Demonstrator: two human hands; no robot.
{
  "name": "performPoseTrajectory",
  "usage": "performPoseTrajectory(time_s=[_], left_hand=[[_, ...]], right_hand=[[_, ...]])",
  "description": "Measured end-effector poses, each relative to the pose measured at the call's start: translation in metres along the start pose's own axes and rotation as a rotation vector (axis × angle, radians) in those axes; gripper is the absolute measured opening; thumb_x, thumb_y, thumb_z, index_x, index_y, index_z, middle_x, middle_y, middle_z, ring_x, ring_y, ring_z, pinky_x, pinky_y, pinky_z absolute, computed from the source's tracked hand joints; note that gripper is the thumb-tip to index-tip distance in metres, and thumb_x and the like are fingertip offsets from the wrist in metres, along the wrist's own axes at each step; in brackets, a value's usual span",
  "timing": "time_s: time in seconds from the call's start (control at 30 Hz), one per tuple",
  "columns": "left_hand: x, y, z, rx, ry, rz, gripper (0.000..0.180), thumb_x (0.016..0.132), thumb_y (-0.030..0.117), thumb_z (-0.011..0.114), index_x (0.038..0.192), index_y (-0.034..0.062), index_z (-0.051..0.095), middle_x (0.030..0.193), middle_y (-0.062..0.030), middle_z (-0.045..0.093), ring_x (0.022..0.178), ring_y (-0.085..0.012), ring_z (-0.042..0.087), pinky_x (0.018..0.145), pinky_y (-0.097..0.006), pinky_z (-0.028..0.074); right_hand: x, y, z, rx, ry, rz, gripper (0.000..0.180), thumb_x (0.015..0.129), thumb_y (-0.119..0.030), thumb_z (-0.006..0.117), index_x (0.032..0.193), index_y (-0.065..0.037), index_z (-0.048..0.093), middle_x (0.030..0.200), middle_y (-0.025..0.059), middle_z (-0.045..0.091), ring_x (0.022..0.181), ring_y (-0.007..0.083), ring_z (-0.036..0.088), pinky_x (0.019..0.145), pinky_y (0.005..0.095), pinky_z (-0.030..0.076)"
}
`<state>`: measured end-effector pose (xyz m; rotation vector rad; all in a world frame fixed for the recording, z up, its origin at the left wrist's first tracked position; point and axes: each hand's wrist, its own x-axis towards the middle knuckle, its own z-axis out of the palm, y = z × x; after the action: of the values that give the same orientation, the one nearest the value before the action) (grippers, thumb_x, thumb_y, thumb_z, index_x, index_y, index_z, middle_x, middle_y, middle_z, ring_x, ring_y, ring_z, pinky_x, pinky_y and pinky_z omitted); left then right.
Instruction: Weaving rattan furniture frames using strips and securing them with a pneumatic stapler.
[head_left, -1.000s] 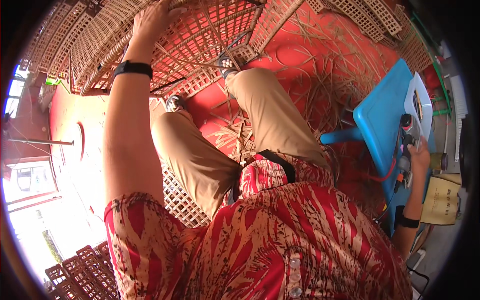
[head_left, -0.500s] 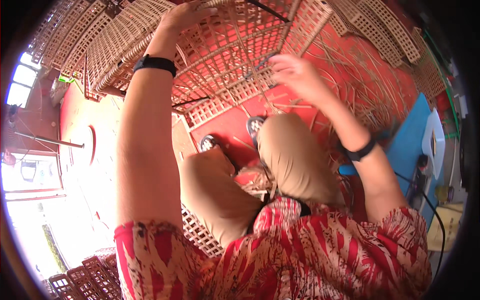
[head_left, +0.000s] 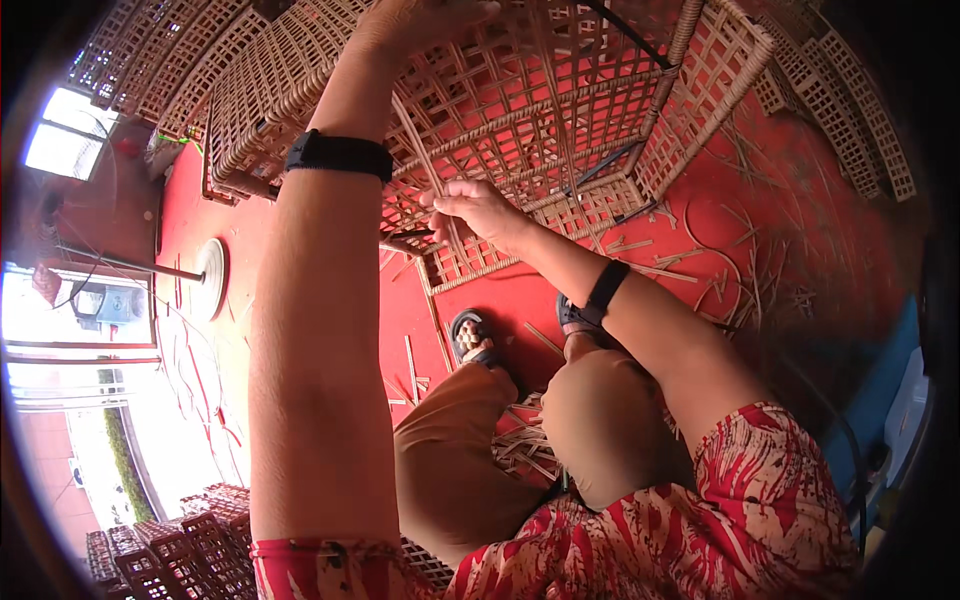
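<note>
Standing on the red floor [head_left: 840, 250] in front of the seated person, a woven rattan frame [head_left: 520, 110] with an open lattice is being worked on. At the left, stacked dark lattice crates [head_left: 190, 540] are seen near the lower edge; nothing can be made out inside them. The left hand [head_left: 420, 20] is laid on the top of the frame, closed over its upper edge as far as can be told, since the fingers are partly cut off by the rim of the view. Further right, the right hand [head_left: 480, 210] is pinching a thin cane strip [head_left: 425, 165] against the lower lattice. The frame is judged light, stiff and hollow, best gripped at its thicker edge rails; the strip is judged springy and liable to snap if bent sharply. Inside the frame only dark rods are seen. Loose cane offcuts [head_left: 740, 270] are scattered on the floor at the right.
</note>
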<state>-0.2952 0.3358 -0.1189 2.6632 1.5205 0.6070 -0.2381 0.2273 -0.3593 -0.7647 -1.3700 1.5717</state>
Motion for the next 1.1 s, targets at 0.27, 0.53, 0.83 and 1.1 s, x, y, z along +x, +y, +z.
performPoseTrajectory(time_s=[0.27, 0.53, 0.83, 1.1], left_hand=[[0.001, 0.008, 0.0, 0.014, -0.061, -0.028, 0.078, 0.083, 0.065, 0.065, 0.134, 0.0056, 0.059, 0.13, -0.0208, 0.063, 0.123, -0.0342, 0.058, 0.104, -0.041, 0.046], [0.002, 0.02, 0.005, 0.106, -0.094, -0.097, 0.065, 0.084, 0.058, 0.068, 0.126, 0.0079, 0.066, 0.113, -0.0203, 0.07, 0.106, -0.0339, 0.066, 0.093, -0.043, 0.05], [0.007, 0.018, 0.04, -0.001, -0.007, 0.027, 0.052, 0.083, 0.045, 0.074, 0.124, 0.0138, 0.068, 0.107, -0.0165, 0.072, 0.099, -0.0302, 0.069, 0.086, -0.041, 0.054], [0.001, 0.024, 0.029, 0.127, 0.054, -0.035, 0.061, 0.084, 0.051, 0.071, 0.129, 0.0108, 0.064, 0.116, -0.0167, 0.07, 0.108, -0.0306, 0.066, 0.094, -0.042, 0.052]], right_hand=[[-0.081, 0.085, -0.087, -0.667, 0.701, -0.2, 0.047, 0.089, -0.021, 0.072, 0.129, -0.009, 0.051, 0.086, 0.007, 0.065, 0.075, 0.0252, 0.066, 0.068, 0.0355, 0.054], [-0.028, 0.11, -0.16, -0.95, 1.036, 0.017, 0.073, 0.077, -0.024, 0.081, 0.137, -0.005, 0.043, 0.126, 0.0192, 0.054, 0.118, 0.0356, 0.053, 0.097, 0.0446, 0.047], [-0.017, 0.143, -0.187, -0.761, 0.778, 0.206, 0.036, 0.08, -0.04, 0.075, 0.096, -0.009, 0.068, 0.085, 0.0114, 0.071, 0.08, 0.0279, 0.069, 0.071, 0.0416, 0.051], [-0.113, 0.187, -0.183, -1.214, 0.411, 0.404, 0.039, 0.079, -0.038, 0.07, 0.092, -0.002, 0.07, 0.091, 0.0219, 0.069, 0.092, 0.0374, 0.067, 0.081, 0.0466, 0.053]])
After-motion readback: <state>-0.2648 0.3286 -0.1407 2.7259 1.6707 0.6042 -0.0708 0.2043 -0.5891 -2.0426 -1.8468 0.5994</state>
